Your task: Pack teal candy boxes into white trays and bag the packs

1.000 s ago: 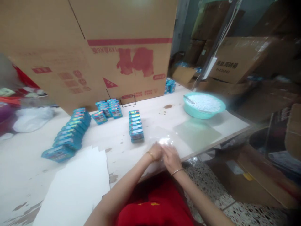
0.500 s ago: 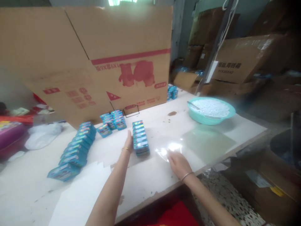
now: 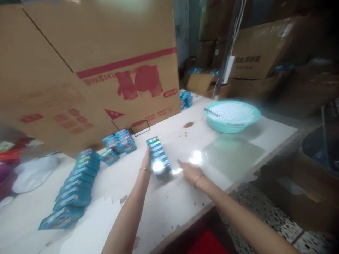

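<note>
A row of small blue boxes point(image 3: 159, 158) stands on the table in front of me, with bright glare on its near end. Along its left side my left hand point(image 3: 147, 161) is pressed, thumb up and most fingers hidden by the boxes. To the right of the row, my right hand point(image 3: 190, 173) is closed low over the table, its fingertips pinching the edge of a shiny clear plastic film point(image 3: 200, 157). The film seems to reach toward the boxes, but its outline is hard to follow.
A long leaning row of blue boxes point(image 3: 75, 180) stands at left, near another cluster point(image 3: 120, 141). A big cardboard carton point(image 3: 106, 46) closes off the back. At right are clear sheets point(image 3: 234, 155) and a turquoise basin point(image 3: 230, 127) of white pieces with a utensil. White sheets point(image 3: 91, 227) lie in front.
My right hand has moved left toward the box row with the film. The row now sits slightly turned, with glare on its near end. The camera view has shifted right.
</note>
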Motion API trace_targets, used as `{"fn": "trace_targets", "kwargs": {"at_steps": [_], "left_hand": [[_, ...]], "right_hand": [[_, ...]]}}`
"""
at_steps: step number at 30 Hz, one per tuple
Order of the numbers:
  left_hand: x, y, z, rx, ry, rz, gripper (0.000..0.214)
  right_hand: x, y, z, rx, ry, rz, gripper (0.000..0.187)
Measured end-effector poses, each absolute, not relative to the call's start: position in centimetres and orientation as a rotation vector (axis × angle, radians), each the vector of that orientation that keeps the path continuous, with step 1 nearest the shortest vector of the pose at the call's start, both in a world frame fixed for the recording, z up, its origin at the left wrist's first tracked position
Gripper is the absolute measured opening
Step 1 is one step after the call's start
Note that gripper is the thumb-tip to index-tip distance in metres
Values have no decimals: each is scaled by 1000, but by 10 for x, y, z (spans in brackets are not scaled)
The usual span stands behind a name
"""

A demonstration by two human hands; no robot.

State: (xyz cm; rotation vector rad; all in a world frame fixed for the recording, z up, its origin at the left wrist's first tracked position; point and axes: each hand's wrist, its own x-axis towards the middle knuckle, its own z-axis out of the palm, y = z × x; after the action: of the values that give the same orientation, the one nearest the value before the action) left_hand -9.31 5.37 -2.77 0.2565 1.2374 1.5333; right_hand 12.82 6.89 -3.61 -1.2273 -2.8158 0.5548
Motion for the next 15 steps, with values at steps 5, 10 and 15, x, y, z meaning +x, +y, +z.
{"fn": "trace_targets", "kwargs": {"at_steps": [5, 10, 15], "left_hand": [[-95, 60, -25, 307, 1196, 1440, 61], [-88, 78, -18, 401, 1217, 1357, 53], [-84, 80, -16, 479, 1320, 1278, 39]], "right_hand": [[78, 103, -29, -1115, -3016, 688, 52], [68, 106, -38, -1107, -3025, 712, 30], [80, 99, -33, -1115, -2991, 680, 29]]}}
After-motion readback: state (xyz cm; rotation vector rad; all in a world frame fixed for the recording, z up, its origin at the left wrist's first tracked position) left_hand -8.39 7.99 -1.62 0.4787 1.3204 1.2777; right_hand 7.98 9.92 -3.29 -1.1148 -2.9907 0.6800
